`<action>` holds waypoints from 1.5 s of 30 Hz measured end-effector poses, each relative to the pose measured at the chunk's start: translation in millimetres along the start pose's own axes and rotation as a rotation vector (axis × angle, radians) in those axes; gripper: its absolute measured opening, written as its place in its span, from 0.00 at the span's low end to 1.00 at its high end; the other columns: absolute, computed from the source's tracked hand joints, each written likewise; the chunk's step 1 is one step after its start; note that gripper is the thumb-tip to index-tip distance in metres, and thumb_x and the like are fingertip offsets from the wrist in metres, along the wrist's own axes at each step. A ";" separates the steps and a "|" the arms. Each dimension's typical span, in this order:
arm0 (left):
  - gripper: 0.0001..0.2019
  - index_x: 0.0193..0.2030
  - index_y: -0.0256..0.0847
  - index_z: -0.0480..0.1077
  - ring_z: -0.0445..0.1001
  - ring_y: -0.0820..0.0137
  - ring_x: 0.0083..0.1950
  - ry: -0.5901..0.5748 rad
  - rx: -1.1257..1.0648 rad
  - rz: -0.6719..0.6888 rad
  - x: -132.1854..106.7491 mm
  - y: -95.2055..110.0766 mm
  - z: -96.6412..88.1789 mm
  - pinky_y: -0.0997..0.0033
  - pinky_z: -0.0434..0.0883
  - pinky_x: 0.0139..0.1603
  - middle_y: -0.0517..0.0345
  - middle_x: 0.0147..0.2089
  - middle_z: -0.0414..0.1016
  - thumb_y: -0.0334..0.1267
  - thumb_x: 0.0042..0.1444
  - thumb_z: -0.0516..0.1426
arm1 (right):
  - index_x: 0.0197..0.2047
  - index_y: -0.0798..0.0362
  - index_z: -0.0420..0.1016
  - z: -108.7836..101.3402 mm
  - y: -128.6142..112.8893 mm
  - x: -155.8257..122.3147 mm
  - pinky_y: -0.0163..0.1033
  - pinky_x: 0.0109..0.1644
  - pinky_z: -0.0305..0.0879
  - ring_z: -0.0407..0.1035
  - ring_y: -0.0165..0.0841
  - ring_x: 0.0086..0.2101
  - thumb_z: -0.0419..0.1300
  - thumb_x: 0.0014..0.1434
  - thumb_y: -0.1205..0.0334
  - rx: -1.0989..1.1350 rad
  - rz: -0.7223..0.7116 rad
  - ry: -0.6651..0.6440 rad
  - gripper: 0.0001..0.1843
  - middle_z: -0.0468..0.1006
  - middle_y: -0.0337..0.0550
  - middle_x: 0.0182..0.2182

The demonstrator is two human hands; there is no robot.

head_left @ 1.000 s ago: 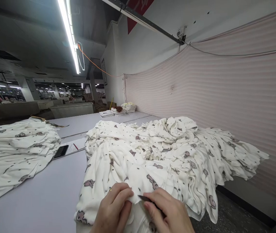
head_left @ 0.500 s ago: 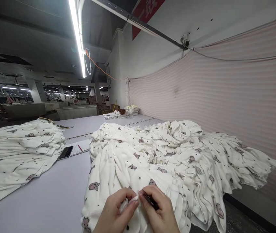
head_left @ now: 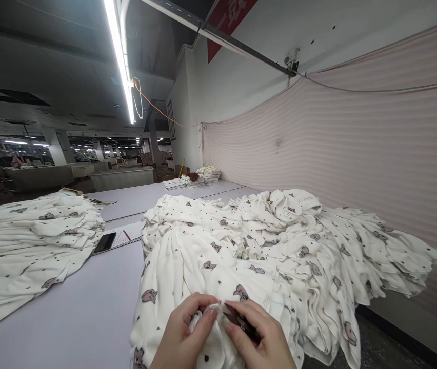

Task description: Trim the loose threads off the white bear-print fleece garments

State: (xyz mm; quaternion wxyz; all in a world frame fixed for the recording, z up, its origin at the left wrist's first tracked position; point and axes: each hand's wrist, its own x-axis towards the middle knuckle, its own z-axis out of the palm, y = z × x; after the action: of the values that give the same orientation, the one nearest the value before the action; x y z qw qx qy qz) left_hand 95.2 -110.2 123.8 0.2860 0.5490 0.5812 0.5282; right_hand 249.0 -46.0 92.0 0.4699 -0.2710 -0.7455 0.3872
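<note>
My left hand (head_left: 190,330) pinches a bunched edge of white printed fabric (head_left: 180,266) between thumb and fingers. Close beside it, my right hand (head_left: 259,333) is closed around small dark thread snips (head_left: 241,323). Their blades point left, to the pinched edge; whether they touch it I cannot tell. Brown animal figures and dark dots cover the white cloth, which lies in a large crumpled heap under and beyond both hands. Part of the snips is hidden by my right fingers.
Another heap of the same printed fabric (head_left: 30,246) lies on the left of the pale table (head_left: 72,312). Between the heaps are a black phone (head_left: 105,242) and a paper with a red pen (head_left: 126,235). Folded cloth (head_left: 208,175) is stacked at the back. A pinkish striped curtain (head_left: 337,143) hangs on the right.
My right hand has shifted slightly right and down, away from the left fingertips, so the snips' blades now show. The left hand keeps its pinch on the fabric.
</note>
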 end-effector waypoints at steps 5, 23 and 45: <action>0.11 0.37 0.42 0.74 0.74 0.66 0.39 -0.011 0.055 0.095 0.8 -0.5 4.7 0.73 0.69 0.41 0.56 0.35 0.76 0.45 0.58 0.55 | 0.41 0.49 0.82 -1.4 -3.9 7.4 0.35 0.41 0.70 0.75 0.37 0.37 0.59 0.59 0.56 0.029 0.022 -0.083 0.12 0.81 0.45 0.34; 0.03 0.35 0.44 0.63 0.66 0.70 0.31 0.088 0.329 0.317 -5.4 -21.1 -2.4 0.72 0.66 0.33 0.61 0.31 0.65 0.34 0.55 0.55 | 0.48 0.51 0.76 -17.6 1.0 0.0 0.39 0.44 0.69 0.73 0.38 0.38 0.63 0.54 0.49 0.250 0.281 -0.013 0.22 0.78 0.44 0.33; 0.03 0.27 0.42 0.73 0.73 0.66 0.32 -0.124 0.127 0.158 44.4 18.0 -7.4 0.72 0.69 0.34 0.60 0.30 0.73 0.32 0.44 0.62 | 0.38 0.52 0.72 -26.9 11.1 0.5 0.36 0.41 0.67 0.73 0.36 0.36 0.56 0.60 0.50 0.269 0.336 0.150 0.14 0.79 0.42 0.32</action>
State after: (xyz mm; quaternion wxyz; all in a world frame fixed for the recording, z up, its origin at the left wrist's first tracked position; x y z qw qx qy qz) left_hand 84.2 -73.6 153.5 0.2434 0.6418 0.5497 0.4761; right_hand 273.7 -30.8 89.9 0.4851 -0.3543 -0.5946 0.5345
